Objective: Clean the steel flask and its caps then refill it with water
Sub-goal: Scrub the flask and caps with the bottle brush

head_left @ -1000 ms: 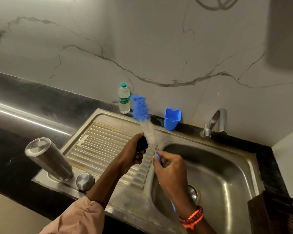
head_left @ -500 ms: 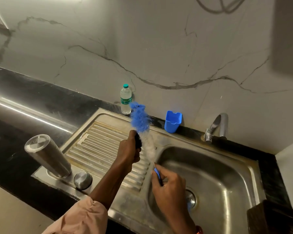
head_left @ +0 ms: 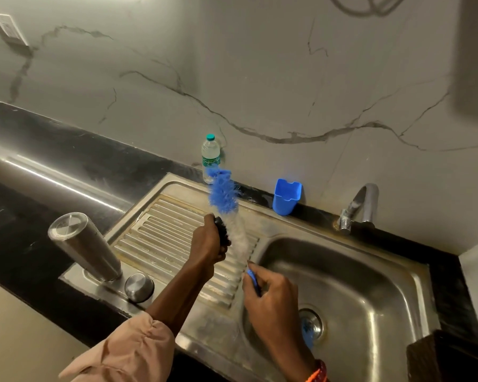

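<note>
Scrubbing at frame centre, a small black cap (head_left: 222, 230) is gripped by the left hand (head_left: 209, 244) against the bottle brush (head_left: 228, 213). The brush's blue handle is gripped by the right hand (head_left: 271, 301); its long axis is tilted up-left. The steel flask (head_left: 84, 246) is left inverted, lower left.

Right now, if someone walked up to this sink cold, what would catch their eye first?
Probably the bottle brush with its bright blue tip, raised over the draining board: the right hand grips its handle while the left hand holds a small black cap against the bristles. Next, the steel flask standing upside down at the board's left corner, a round steel cap beside it.
</note>
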